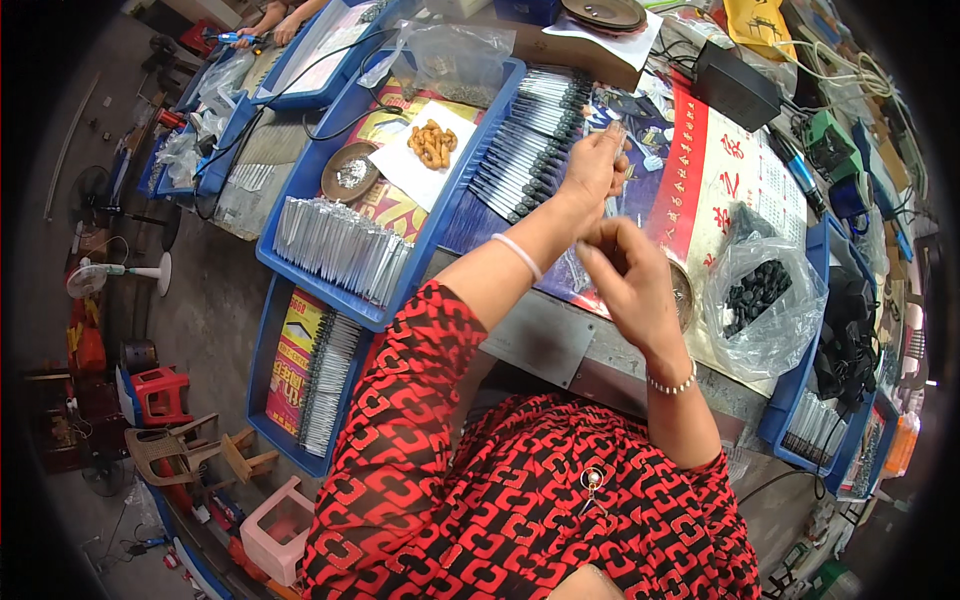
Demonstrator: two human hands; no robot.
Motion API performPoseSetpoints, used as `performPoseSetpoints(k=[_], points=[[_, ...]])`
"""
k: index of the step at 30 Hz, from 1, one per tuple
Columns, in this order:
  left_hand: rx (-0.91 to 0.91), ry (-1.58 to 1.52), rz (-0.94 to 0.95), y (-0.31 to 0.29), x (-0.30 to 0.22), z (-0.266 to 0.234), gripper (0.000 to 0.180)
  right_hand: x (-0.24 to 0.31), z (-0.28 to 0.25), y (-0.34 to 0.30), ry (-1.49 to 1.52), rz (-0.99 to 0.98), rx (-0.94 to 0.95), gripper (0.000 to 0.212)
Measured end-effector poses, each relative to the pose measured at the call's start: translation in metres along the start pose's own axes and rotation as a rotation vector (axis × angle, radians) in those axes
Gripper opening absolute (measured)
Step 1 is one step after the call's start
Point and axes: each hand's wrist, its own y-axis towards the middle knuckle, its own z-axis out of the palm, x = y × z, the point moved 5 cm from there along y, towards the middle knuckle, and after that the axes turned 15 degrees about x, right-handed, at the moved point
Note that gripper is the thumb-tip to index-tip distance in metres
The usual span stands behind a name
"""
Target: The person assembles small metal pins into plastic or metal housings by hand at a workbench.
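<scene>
My left hand (598,165) is raised over the worktable with its fingers pressed together; whatever they hold is hidden. It is just right of a row of slim white-and-silver sticks with black ends (530,140). Nearer to me, my right hand (635,280) has its thumb and forefinger curled into a pinch, slightly blurred. Anything between those tips is too small to make out. A round dish (683,295) is partly covered by my right hand. Right of it lies a clear plastic bag (790,325) with small black parts (757,295) inside.
Left, a blue tray (375,318) holds silver strips (340,245), a bowl of small silver bits (350,172) and orange-brown pieces (432,145) on paper. A lower blue tray (262,400) holds more strips. Black box (735,85) and cables are at the back; another person's hands (280,25) show far left.
</scene>
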Motion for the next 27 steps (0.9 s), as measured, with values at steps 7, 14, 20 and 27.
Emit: performPoseSetpoints(k=[7,14,20,27], points=[[0.338,-0.205,-0.283,-0.092,0.011,0.054,0.031,-0.017,-0.046,-0.058,0.246,-0.047,-0.336,0.012],[0.386,-0.353,-0.349,-0.147,0.033,0.069,0.036,-0.019,-0.043,-0.065,0.525,0.05,-0.045,0.02],[0.402,-0.38,-0.376,-0.156,0.036,0.075,0.037,-0.033,-0.04,-0.065,0.543,0.085,0.044,0.019],[0.407,-0.386,-0.424,-0.167,0.042,0.085,0.036,-0.029,-0.039,-0.073,0.592,0.124,0.082,0.01]])
